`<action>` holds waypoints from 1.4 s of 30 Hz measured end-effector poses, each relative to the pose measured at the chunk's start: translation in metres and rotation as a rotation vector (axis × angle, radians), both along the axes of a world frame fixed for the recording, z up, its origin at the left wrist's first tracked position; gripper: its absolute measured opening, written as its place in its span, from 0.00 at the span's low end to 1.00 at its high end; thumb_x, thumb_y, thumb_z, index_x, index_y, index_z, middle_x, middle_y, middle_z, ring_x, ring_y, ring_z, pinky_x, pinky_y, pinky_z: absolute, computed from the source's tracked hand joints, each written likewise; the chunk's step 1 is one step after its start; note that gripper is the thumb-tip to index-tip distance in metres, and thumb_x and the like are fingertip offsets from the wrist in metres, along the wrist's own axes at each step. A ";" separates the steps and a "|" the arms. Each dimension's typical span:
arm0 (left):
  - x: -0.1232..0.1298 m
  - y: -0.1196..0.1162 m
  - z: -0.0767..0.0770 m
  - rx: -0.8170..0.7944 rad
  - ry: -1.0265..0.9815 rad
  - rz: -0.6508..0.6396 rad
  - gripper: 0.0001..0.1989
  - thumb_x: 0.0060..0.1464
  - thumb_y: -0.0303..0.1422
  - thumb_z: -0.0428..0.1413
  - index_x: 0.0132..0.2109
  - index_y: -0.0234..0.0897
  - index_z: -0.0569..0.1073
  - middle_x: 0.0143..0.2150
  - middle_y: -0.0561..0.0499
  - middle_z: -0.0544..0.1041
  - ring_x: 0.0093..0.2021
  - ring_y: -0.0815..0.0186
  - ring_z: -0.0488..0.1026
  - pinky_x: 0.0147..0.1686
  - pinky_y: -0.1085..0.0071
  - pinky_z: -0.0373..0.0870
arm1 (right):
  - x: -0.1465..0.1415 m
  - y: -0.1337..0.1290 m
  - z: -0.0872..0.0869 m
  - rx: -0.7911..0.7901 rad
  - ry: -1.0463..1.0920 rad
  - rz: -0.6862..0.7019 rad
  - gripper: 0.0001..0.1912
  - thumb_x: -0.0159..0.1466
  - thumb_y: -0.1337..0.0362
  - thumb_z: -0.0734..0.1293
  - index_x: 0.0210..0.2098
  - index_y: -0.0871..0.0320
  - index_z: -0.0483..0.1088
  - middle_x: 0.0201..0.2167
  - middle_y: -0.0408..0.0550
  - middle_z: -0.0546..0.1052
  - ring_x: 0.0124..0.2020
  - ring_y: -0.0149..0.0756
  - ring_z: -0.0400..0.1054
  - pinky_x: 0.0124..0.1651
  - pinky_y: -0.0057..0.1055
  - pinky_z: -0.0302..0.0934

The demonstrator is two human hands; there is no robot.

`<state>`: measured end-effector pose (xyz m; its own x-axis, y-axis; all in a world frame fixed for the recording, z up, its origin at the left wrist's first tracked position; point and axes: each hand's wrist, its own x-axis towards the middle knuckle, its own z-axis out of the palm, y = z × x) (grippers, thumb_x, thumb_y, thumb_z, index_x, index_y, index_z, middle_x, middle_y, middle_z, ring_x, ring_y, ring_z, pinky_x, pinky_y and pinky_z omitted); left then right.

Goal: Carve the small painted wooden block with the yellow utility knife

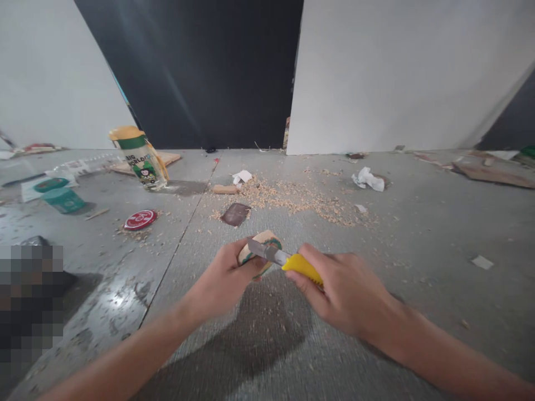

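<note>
My left hand (pixel 228 275) is closed around a small pale piece of wood (pixel 264 238) with green markings on it. My right hand (pixel 340 284) grips a yellow utility knife (pixel 304 268), its blade (pixel 267 252) extended and pointing left. The blade lies across the wood near my left thumb; whether its edge touches the surface I cannot tell. Just beyond both hands, a brown flat piece (pixel 236 214) rests on the floor beside a spread of wood shavings (pixel 292 197).
Farther left stand a yellow-lidded bottle (pixel 140 159) and a teal container (pixel 62 199), with a red round lid (pixel 141 219) nearer. A small wood block (pixel 225 189) and crumpled white paper (pixel 368 179) lie ahead. White and black panels (pixel 397 72) rise behind. A pixelated patch covers the left edge.
</note>
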<state>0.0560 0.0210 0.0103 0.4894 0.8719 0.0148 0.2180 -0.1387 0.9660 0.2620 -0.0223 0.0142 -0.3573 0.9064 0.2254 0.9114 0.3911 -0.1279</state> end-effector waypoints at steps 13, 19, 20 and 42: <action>-0.003 0.004 -0.004 -0.053 0.010 0.009 0.11 0.57 0.39 0.54 0.35 0.35 0.72 0.28 0.53 0.71 0.31 0.67 0.68 0.32 0.71 0.66 | 0.005 0.008 -0.004 -0.033 -0.008 -0.028 0.20 0.70 0.47 0.51 0.34 0.55 0.61 0.20 0.46 0.74 0.18 0.37 0.64 0.25 0.31 0.38; -0.020 0.007 0.006 -0.203 -0.030 0.171 0.15 0.53 0.43 0.57 0.41 0.35 0.73 0.37 0.47 0.75 0.36 0.62 0.71 0.33 0.67 0.72 | 0.036 0.034 -0.008 0.000 0.116 -0.196 0.20 0.70 0.47 0.53 0.30 0.54 0.58 0.19 0.43 0.70 0.20 0.34 0.62 0.26 0.30 0.43; -0.021 0.008 0.006 -0.189 -0.029 0.182 0.16 0.53 0.43 0.57 0.41 0.35 0.73 0.37 0.47 0.75 0.37 0.62 0.71 0.34 0.67 0.72 | 0.037 0.035 -0.009 -0.007 0.126 -0.190 0.20 0.70 0.48 0.53 0.29 0.54 0.58 0.19 0.42 0.70 0.20 0.34 0.61 0.26 0.30 0.43; -0.003 -0.003 0.006 0.107 0.226 0.066 0.08 0.60 0.35 0.51 0.38 0.37 0.71 0.31 0.55 0.68 0.32 0.68 0.59 0.32 0.72 0.59 | -0.004 -0.005 0.004 -0.244 0.175 -0.010 0.15 0.69 0.53 0.55 0.29 0.53 0.53 0.18 0.37 0.64 0.20 0.31 0.56 0.26 0.30 0.43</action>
